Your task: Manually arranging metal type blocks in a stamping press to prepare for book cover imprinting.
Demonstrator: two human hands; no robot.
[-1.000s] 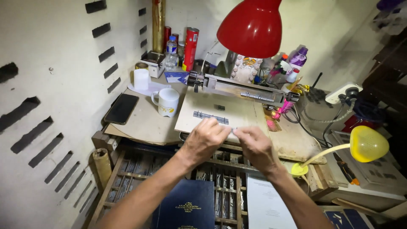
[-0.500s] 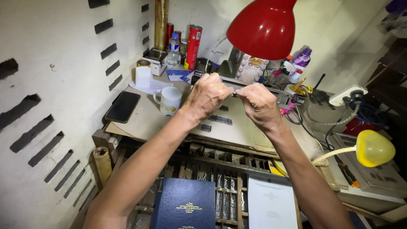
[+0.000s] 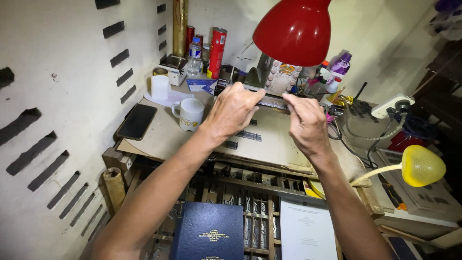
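Both hands at the metal bar along the table's far edge

Our left hand and right hand pinch the long metal bar; its setting looks unfinished.

Evenly lit scene, moderately bright. The red lamp shade at top centre shows a soft sheen, with small highlights; whether it is lit cannot be told. The pale wall at left is bright and curves near the frame edge from wide-angle distortion. Both hands are sharp, casting soft shadows on the desk. The right corners fall dark.
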